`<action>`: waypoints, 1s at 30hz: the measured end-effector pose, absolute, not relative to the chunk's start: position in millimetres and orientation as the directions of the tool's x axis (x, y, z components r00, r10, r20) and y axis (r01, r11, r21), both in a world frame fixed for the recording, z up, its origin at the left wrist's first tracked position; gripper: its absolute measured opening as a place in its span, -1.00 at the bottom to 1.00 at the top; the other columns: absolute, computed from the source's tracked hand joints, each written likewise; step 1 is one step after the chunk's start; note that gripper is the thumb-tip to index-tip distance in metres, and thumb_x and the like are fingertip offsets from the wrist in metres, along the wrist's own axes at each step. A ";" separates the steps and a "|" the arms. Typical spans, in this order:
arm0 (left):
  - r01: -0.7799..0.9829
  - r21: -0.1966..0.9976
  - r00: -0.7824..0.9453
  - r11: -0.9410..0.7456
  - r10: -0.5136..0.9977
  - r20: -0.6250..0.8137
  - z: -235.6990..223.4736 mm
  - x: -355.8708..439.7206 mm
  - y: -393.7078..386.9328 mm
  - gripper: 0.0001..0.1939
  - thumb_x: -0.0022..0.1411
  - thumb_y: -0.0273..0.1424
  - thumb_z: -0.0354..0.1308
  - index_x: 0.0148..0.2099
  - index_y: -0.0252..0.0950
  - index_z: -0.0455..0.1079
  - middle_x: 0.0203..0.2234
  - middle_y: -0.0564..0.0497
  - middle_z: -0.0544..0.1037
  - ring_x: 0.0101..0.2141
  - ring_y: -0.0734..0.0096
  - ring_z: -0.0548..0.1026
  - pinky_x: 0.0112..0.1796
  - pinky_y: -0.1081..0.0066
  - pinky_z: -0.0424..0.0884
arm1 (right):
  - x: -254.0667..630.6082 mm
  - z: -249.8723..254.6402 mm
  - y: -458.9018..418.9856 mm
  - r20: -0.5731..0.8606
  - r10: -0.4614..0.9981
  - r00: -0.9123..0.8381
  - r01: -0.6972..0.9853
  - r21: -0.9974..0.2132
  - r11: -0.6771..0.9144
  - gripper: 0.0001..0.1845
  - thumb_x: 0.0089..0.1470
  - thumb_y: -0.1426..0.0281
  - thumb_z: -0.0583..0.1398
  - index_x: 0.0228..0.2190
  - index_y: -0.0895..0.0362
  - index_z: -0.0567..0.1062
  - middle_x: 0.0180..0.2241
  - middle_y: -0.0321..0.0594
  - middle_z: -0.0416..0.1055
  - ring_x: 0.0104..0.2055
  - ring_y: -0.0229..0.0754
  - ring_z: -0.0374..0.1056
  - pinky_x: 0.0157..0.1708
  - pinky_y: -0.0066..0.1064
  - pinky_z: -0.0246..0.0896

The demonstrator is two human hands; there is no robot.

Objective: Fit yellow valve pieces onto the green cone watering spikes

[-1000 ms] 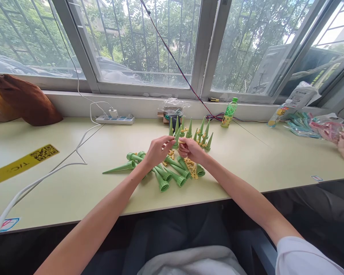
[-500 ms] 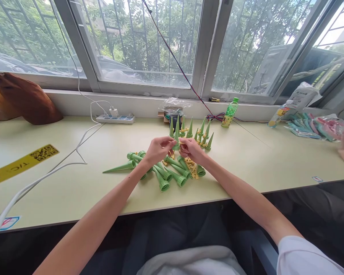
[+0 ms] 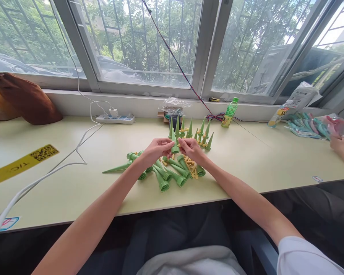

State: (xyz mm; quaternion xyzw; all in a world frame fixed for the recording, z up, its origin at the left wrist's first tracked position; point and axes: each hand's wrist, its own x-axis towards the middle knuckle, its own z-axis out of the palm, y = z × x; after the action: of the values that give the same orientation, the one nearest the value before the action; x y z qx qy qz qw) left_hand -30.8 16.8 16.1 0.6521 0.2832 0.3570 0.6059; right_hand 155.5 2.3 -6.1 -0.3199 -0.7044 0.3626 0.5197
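Observation:
My left hand (image 3: 159, 149) is closed on a green plastic watering spike (image 3: 175, 149), holding it upright by its side with the cap end down. My right hand (image 3: 190, 148) pinches at the spike's right side; a bit of a small yellow valve shows at its fingertips, mostly hidden. Below both hands lies a pile of loose green spikes (image 3: 179, 179), their ribbed open caps facing various ways. Small yellow valves (image 3: 192, 168) are heaped among them. Just beyond my hands, several green spikes (image 3: 206, 131) stand points up, with yellow valves fitted near their bases.
A green-capped drink bottle (image 3: 229, 113) stands behind the spikes, beside a small box with clear wrap (image 3: 174, 109). At left are a power strip (image 3: 116, 119), a white cable and a brown bag (image 3: 31, 101). Another person's hand (image 3: 340, 144) touches bagged items at far right.
The held spike has come slightly lower and nearer, and a standing spike now shows behind it. My left hand has shifted down a little. The other person's hand has moved left.

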 end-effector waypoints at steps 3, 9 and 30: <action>-0.053 0.994 0.585 -0.101 0.803 0.112 15.5 -31.4 16.9 -0.65 0.06 -0.20 0.36 -0.24 -0.38 0.48 -0.53 -0.01 0.50 -0.58 0.53 0.42 -0.53 0.50 0.37 | 156.2 -8.1 4.2 0.527 0.814 -0.245 0.122 -0.816 0.565 -0.42 0.20 0.00 0.09 -0.66 0.13 0.22 -0.69 -0.37 0.15 -0.65 -0.40 0.03 -0.64 -0.46 -0.12; 0.033 0.960 0.546 -0.279 0.809 0.216 15.1 -28.4 13.6 -0.64 0.08 -0.12 0.31 -0.29 -0.33 0.41 -0.60 0.04 0.47 -0.60 0.48 0.42 -0.55 0.47 0.40 | 156.7 -12.5 8.6 0.502 0.834 -0.227 0.163 -0.825 0.541 -0.42 0.17 -0.06 0.09 -0.64 0.13 0.22 -0.67 -0.37 0.15 -0.64 -0.38 0.03 -0.64 -0.46 -0.10; 0.325 0.656 0.445 -0.681 0.722 0.529 5.4 -18.1 9.6 -0.72 0.23 -0.18 0.16 -0.19 -0.30 0.48 -0.39 -0.04 0.52 -0.46 0.43 0.47 -0.47 0.47 0.43 | 161.6 -17.1 14.2 0.451 0.865 -0.219 0.202 -0.847 0.492 -0.43 0.20 0.04 0.06 -0.69 0.12 0.20 -0.72 -0.38 0.10 -0.67 -0.38 -0.03 -0.65 -0.46 -0.14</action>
State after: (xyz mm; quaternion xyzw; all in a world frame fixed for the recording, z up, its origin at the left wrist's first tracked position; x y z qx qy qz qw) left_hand -18.1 9.6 5.4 0.8160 0.3210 0.4178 0.2377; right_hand 161.6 14.2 -17.1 -0.3779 -0.7059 0.3332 0.4979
